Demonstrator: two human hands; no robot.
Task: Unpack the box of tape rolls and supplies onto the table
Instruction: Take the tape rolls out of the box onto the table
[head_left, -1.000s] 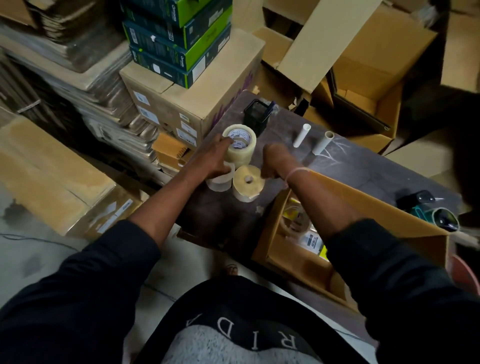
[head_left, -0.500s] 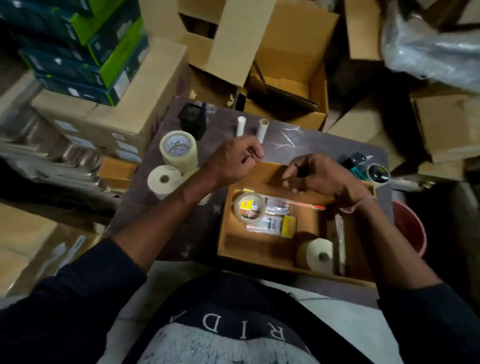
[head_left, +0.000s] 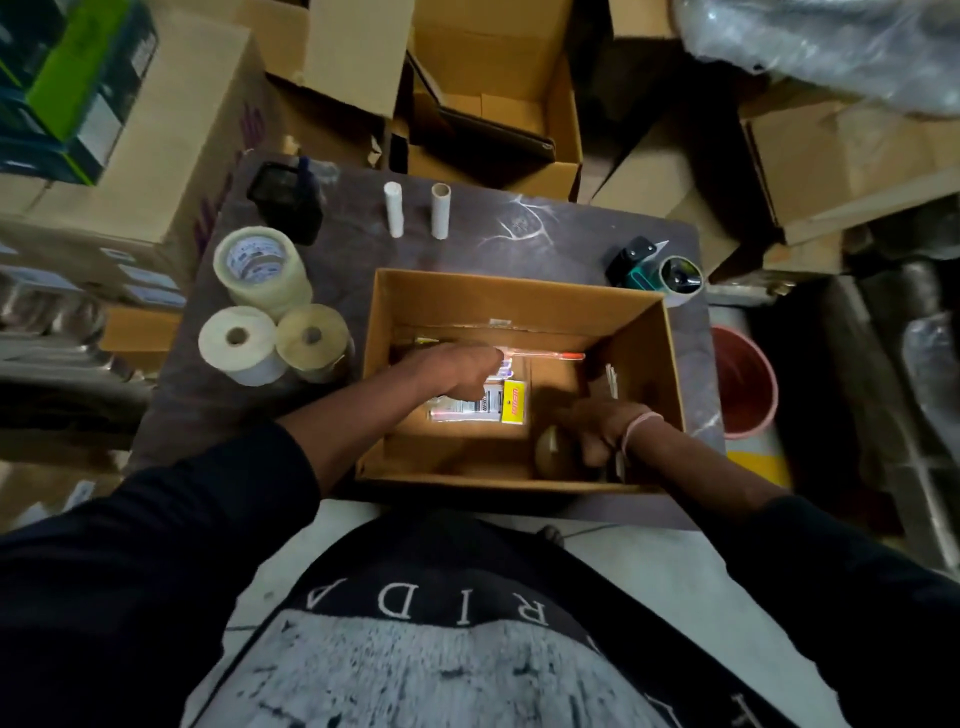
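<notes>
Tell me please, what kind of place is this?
Probably a storeroom or packing area: stacked cardboard cartons surround a small dark table, open empty boxes sit behind it, and tape rolls stand on it.

both hands reach into the open box (head_left: 519, 301); right hand (head_left: 597, 423) grips a roll (head_left: 553, 457); left hand (head_left: 457, 366) over packets (head_left: 511, 408).

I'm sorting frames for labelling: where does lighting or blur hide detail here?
Head view: a bright spot washes out the packets on the floor of the box; the near right corner is in deep shadow, so the roll under the right hand is barely readable; the left hand is slightly smeared; wide-angle distortion and blur soften the stacked cartons at the edges.
</notes>
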